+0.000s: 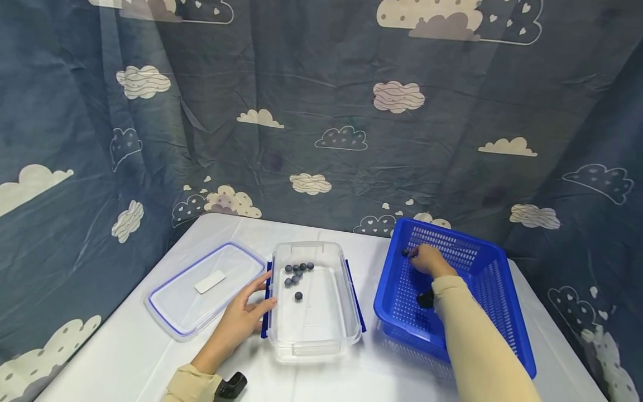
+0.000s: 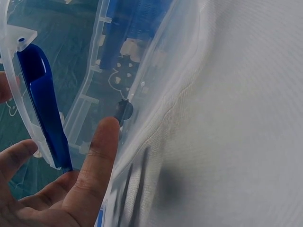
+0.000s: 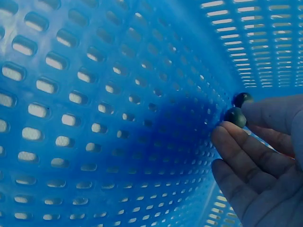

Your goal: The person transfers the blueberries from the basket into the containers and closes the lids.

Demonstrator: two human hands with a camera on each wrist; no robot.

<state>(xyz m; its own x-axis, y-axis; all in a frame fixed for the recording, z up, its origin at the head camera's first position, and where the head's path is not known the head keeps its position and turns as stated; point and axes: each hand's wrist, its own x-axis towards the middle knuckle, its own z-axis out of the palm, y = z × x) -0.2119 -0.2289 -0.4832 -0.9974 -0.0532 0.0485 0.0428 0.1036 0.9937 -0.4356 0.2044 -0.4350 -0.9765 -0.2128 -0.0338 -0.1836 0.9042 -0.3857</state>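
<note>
Several blueberries point(image 1: 295, 279) lie in a clear plastic container point(image 1: 321, 329) with blue side latches, mostly toward its far left. My left hand point(image 1: 245, 314) rests against the container's left side, fingers extended around the blue latch point(image 2: 45, 104). In the left wrist view a dark berry point(image 2: 124, 109) shows through the clear wall. Inside the blue basket point(image 1: 402, 329), my right hand point(image 1: 429, 260) reaches to the far left corner. Its thumb and fingertips pinch a blueberry point(image 3: 235, 117), and a second berry point(image 3: 242, 99) sits just behind it by the basket wall.
Left of the container, a clear lid point(image 1: 176, 298) with a blue seal and a white label point(image 1: 210, 282) lies on the white-covered table point(image 1: 135, 363). A dark cloud-patterned curtain point(image 1: 301, 151) hangs behind and at both sides.
</note>
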